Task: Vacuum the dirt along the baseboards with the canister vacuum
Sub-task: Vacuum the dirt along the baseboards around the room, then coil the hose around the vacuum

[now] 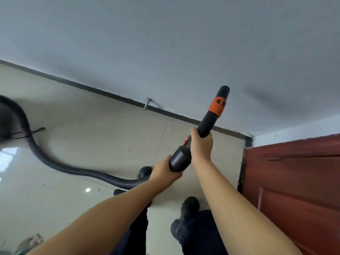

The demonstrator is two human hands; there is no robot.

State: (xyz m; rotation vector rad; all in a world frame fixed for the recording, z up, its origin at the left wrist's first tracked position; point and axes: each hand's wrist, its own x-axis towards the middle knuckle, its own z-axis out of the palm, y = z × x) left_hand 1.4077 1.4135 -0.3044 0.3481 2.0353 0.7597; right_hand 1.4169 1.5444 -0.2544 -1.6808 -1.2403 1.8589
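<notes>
A black vacuum wand [207, 124] with an orange collar [217, 106] points up and away, its open tip raised in front of the grey wall, above the dark baseboard [103, 92]. My right hand [201, 144] grips the wand's middle. My left hand [163, 171] grips the thick black cuff [179, 160] at the wand's rear end. From there a ribbed black hose [55, 159] curves left across the tiled floor to a dark blurred shape, possibly the canister [5, 122], at the left edge.
A red-brown door [294, 181] stands open at the right, close to my right forearm. A metal door stop [148, 103] juts from the baseboard. A thin black cord [37, 130] lies on the glossy beige tiles. My dark shoes [189, 205] are below my arms.
</notes>
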